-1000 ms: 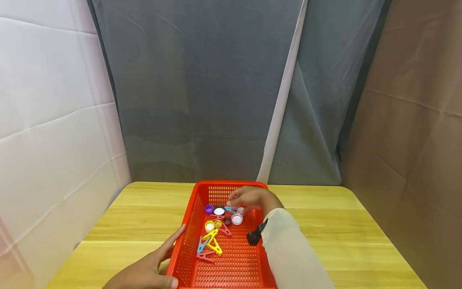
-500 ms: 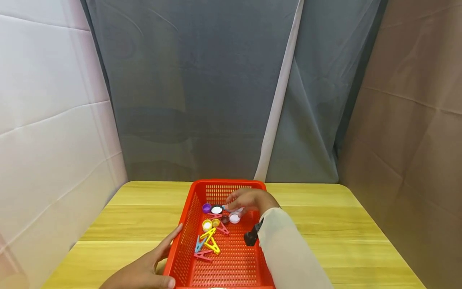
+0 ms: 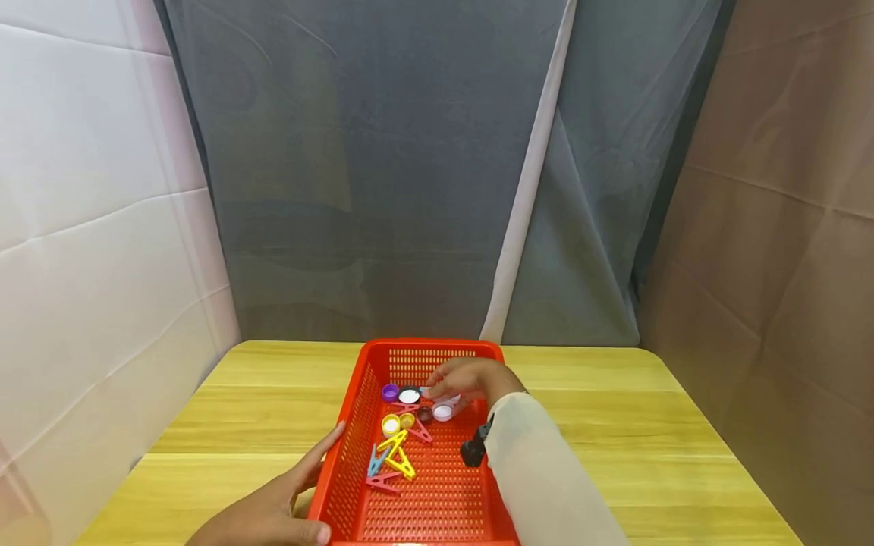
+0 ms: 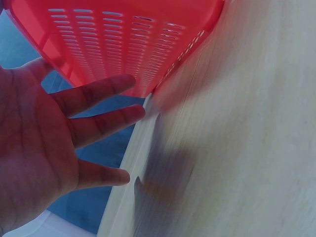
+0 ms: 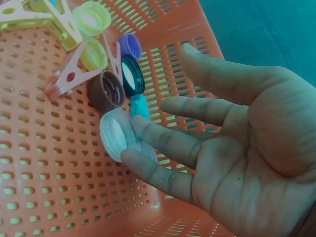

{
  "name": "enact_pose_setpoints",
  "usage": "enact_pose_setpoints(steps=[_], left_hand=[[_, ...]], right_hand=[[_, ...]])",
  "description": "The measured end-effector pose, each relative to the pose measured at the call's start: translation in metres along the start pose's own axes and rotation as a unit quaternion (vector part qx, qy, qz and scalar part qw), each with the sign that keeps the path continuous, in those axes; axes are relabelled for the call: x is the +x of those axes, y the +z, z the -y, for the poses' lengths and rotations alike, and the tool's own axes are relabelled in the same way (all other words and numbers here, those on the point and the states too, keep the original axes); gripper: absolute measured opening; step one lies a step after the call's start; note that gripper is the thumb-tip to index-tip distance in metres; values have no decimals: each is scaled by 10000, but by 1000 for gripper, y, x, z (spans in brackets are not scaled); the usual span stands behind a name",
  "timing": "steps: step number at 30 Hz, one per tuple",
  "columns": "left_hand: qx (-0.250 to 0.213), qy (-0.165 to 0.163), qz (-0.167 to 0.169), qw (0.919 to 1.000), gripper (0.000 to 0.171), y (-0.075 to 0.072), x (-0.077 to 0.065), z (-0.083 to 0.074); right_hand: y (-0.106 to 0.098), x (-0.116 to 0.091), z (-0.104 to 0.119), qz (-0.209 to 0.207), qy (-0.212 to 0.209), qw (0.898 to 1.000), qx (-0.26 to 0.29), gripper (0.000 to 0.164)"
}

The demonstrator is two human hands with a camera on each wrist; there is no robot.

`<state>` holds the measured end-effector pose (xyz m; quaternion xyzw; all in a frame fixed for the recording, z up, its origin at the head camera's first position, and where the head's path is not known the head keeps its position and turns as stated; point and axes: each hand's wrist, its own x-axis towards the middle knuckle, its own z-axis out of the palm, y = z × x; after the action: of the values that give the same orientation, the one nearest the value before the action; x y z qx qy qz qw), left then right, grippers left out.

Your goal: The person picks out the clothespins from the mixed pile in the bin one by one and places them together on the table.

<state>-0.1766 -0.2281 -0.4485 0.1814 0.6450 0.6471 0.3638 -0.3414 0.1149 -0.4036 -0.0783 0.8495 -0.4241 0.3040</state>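
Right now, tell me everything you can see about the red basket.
The red basket is rectangular and open-topped, looks like plastic, and has a smooth rim, with rows of small openings through its walls and floor. It sits on the table, its long sides running away from the person; the head view's bottom edge crops its near end. Caps and clothespins lie inside. The left hand rests at its left rim, thumb and a fingertip against it. The right hand reaches inside.
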Motion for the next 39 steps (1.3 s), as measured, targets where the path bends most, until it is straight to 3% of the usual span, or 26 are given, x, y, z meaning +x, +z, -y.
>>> enact_pose_setpoints(steps=[4, 14, 20, 25, 35, 39], left_hand=[[21, 11, 34, 10000, 106, -1, 0, 0], [-219, -84, -10, 9997, 105, 1, 0, 1], [-232, -114, -51, 9997, 104, 0, 1, 3], [-180, -60, -3, 9998, 103, -1, 1, 2], [-25, -11, -40, 10000, 104, -1, 1, 0], [63, -6, -43, 10000, 105, -2, 2, 1]], right_hand=[[2, -1, 2, -167, 30, 9998, -74, 36], [2, 1, 0, -47, -115, 9998, -153, 36], [-1, 0, 0, -375, -149, 9985, -367, 44], [-1, 0, 3, -541, -337, 9975, -291, 59], [0, 0, 11, -994, -1070, 9858, -825, 59], [3, -2, 15, -1134, -1056, 9822, -1059, 59]])
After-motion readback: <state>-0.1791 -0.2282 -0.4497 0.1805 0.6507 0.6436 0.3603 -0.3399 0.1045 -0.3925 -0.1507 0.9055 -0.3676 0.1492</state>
